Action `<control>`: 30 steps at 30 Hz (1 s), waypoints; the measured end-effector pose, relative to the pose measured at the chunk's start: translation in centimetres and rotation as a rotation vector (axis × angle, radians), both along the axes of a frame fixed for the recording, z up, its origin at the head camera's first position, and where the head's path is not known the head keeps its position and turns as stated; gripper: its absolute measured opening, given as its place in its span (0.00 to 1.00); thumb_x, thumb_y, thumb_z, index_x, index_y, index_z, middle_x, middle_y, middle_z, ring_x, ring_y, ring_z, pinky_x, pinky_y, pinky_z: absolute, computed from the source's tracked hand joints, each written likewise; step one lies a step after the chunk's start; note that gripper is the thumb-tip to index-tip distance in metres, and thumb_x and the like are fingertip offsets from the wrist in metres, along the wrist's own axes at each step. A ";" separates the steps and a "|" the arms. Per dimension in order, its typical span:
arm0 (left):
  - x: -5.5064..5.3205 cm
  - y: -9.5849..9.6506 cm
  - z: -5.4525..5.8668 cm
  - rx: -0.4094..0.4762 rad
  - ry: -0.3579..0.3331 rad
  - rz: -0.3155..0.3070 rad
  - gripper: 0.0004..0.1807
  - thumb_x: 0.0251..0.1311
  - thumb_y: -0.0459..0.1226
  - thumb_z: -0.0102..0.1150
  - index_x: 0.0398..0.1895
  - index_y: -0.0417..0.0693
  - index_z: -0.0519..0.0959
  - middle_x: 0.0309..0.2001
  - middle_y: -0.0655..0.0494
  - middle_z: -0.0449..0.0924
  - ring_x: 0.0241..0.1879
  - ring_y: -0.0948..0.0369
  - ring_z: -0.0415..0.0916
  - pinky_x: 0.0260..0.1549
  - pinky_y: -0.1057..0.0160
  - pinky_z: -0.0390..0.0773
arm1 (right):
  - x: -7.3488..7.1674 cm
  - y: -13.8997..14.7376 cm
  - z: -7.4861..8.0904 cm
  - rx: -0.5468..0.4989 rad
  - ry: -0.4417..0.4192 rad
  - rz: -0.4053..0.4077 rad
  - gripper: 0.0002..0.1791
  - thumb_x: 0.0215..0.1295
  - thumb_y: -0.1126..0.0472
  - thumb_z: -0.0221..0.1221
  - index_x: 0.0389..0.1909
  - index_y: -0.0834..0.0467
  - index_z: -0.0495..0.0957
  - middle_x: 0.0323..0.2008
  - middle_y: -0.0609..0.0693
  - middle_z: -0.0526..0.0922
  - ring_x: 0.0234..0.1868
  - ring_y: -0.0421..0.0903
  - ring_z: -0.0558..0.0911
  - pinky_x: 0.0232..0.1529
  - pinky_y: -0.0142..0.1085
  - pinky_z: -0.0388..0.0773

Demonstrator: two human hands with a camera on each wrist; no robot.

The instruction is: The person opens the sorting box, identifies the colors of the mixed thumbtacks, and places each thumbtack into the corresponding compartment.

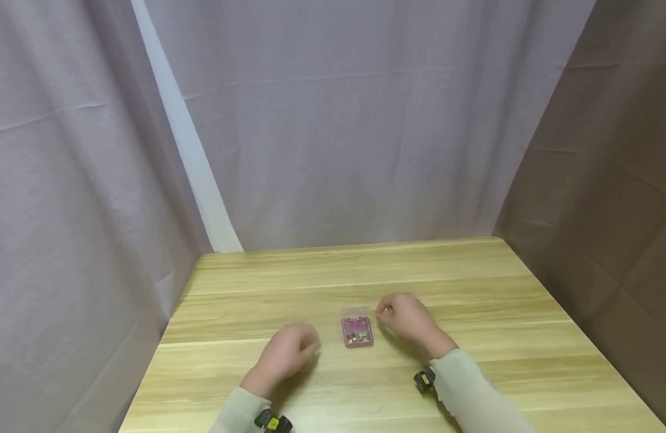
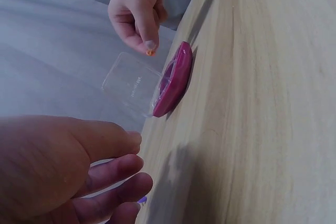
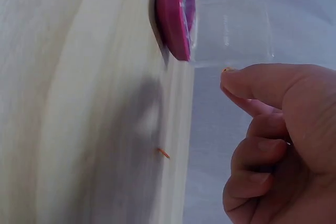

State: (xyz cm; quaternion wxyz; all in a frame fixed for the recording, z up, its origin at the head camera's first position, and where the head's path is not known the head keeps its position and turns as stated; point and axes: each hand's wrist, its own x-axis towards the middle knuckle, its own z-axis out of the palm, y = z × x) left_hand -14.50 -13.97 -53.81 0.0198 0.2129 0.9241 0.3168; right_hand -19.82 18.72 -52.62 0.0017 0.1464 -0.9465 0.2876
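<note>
A small pink compartment box (image 1: 357, 332) with its clear lid (image 2: 131, 82) raised stands on the table between the hands. Small dark, pale and green pieces (image 1: 362, 336) lie in its near compartments. My right hand (image 1: 410, 316), to the box's right, pinches a tiny orange piece (image 2: 150, 52) between thumb and forefinger, close to the lid. My left hand (image 1: 287, 351) hovers left of the box, fingers loosely bent, thumb apart from the fingertips. A bit of purple (image 2: 142, 199) shows just past its fingers, mostly hidden.
Another thin orange piece (image 3: 163, 153) lies on the wooden table (image 1: 290, 282) below my right hand. Grey curtains (image 1: 354, 132) hang behind the table and along both sides. Each wrist wears a black strap-on camera (image 1: 424, 379).
</note>
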 end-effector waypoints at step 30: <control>-0.2 -0.9 -0.2 0.000 -0.027 0.034 0.03 0.70 0.39 0.72 0.43 0.52 0.87 0.38 0.62 0.85 0.38 0.63 0.81 0.43 0.55 0.86 | -0.3 -1.9 -0.5 0.019 0.014 0.092 0.03 0.64 0.61 0.77 0.33 0.49 0.93 0.40 0.46 0.93 0.27 0.37 0.78 0.33 0.39 0.80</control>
